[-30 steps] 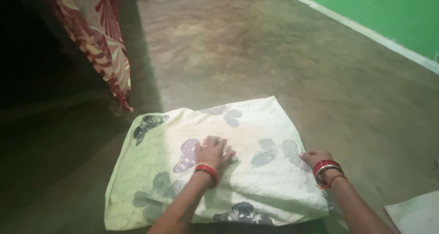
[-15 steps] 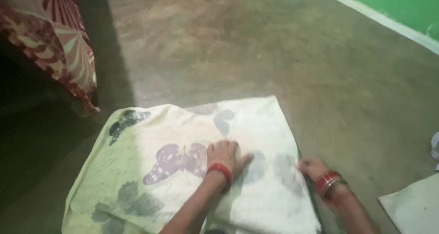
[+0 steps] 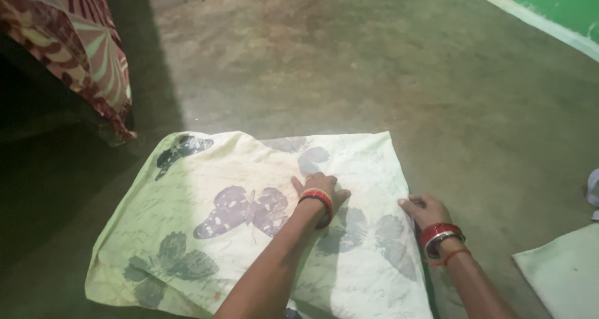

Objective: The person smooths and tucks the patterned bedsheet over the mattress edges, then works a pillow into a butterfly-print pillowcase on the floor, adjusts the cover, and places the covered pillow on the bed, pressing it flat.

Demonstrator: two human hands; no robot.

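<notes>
Left hand (image 3: 319,191) lies flat, palm down, fingers spread, pressing the pale butterfly-print cloth (image 3: 249,225) near its middle w/o gripping; most of the cloth spreads out to that hand's left & toward the body, long axis running left-right. Right hand (image 3: 424,210) sits at the cloth's right edge, fingers curled loosely on the hem; can't tell if it pinches it.

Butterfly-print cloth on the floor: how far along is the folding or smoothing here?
The butterfly-print cloth already lies spread flat on the floor. In hand: left hand presses its middle, right hand at its right edge. Wrinkles remain, and no new fold shows.
</notes>
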